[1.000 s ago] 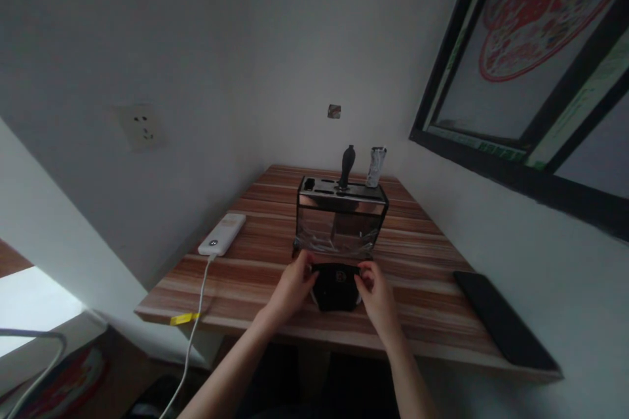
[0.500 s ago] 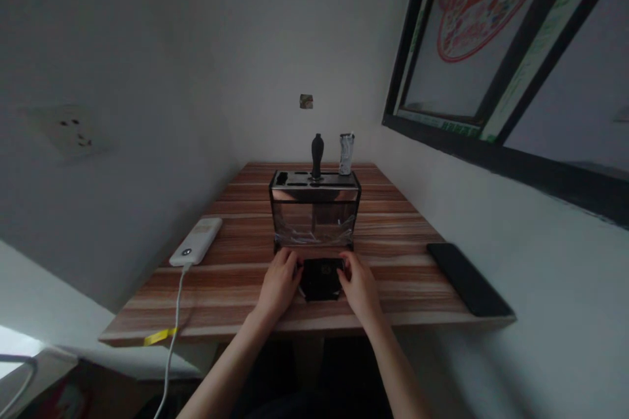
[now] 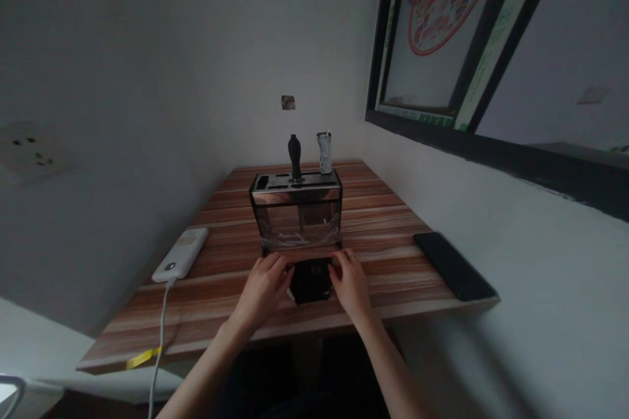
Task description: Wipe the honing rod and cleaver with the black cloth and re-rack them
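A small black flat object (image 3: 310, 280) with a shiny surface and a faint mark near its top lies on the table in front of me; its exact kind is unclear. My left hand (image 3: 266, 280) grips its left edge, fingers bent against the far corner. On the opposite edge, my right hand (image 3: 350, 278) pinches it between thumb and fingers. Just beyond both hands stands a knife block (image 3: 297, 209) with a see-through front and a slotted metal top. A black handle (image 3: 294, 156) sticks up from its middle, and a silvery grey wrapped piece (image 3: 325, 153) rises at its right end.
On the left of the wooden table (image 3: 221, 236) lies a white power bank (image 3: 181, 252) with a white cable (image 3: 162, 334) hanging over the edge, past a yellow strip (image 3: 142, 358). A black phone (image 3: 455, 265) rests near the right edge. Walls enclose the left, back and right.
My view has swung slightly to the right, so everything sits farther left in the picture. Both hands keep their hold on the black flat object, which appears slightly turned.
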The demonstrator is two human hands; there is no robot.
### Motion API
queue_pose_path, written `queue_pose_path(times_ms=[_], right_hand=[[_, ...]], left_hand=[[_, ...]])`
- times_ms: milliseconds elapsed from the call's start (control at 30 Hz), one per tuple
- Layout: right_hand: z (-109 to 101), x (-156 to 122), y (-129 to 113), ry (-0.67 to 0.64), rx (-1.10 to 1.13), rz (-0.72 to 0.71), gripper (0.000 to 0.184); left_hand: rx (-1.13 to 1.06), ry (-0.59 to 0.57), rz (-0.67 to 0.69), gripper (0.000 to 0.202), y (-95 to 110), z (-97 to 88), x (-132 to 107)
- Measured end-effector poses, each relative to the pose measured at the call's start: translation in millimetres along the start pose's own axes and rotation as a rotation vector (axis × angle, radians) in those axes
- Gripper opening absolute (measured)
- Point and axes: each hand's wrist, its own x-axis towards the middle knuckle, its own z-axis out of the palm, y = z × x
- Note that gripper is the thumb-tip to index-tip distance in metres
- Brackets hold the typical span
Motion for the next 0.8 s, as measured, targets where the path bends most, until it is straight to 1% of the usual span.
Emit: queue_pose_path(times_ms=[100, 133, 200, 267, 333, 400, 500, 600, 700, 800], right_hand=[[0.4, -0.2, 0.8, 0.001, 0.006, 0.000, 0.018], [1.1, -0.4, 1.5, 0.002, 0.008, -0.003, 0.018], [3.1, -0.8, 3.4, 0.007, 0.019, -0.016, 0.017], [5.4, -1.0, 5.3, 0.019, 0.034, -0.028, 0.017], [7.1, -0.9, 6.6, 0.033, 0.046, -0.033, 0.016], [7.7, -0.7, 7.1, 0.038, 0.055, -0.027, 0.017], [7.7, -0.4, 7.6, 0.021, 0.071, -0.011, 0.016], [8.2, -0.2, 9.1, 0.016, 0.097, -0.019, 0.016], [9.4, -0.4, 11.0, 0.027, 0.123, -0.032, 0.015], [10.3, -0.5, 12.2, 0.030, 0.148, -0.050, 0.014]], left_hand=[[0.030, 0.091, 0.099, 0.019, 6.0, -43.1, 15.0], [0.042, 0.146, 0.133, 0.020, 7.6, -58.4, 22.5], [0.085, 0.252, 0.205, 0.019, 9.9, -86.8, 40.9], [0.144, 0.343, 0.286, 0.019, 10.7, -109.6, 62.7], [0.230, 0.313, 0.372, 0.020, 11.0, -125.4, 85.9], [0.342, 0.278, 0.460, 0.020, 12.4, -134.6, 107.9], [0.545, 0.185, 0.572, 0.018, 18.3, -138.9, 134.5], [0.698, 0.094, 0.706, 0.017, 25.8, -137.2, 153.0], [0.834, 0.052, 0.827, 0.017, 29.9, -137.0, 168.3], [0.931, 0.014, 0.917, 0.017, 31.0, -141.5, 184.1]])
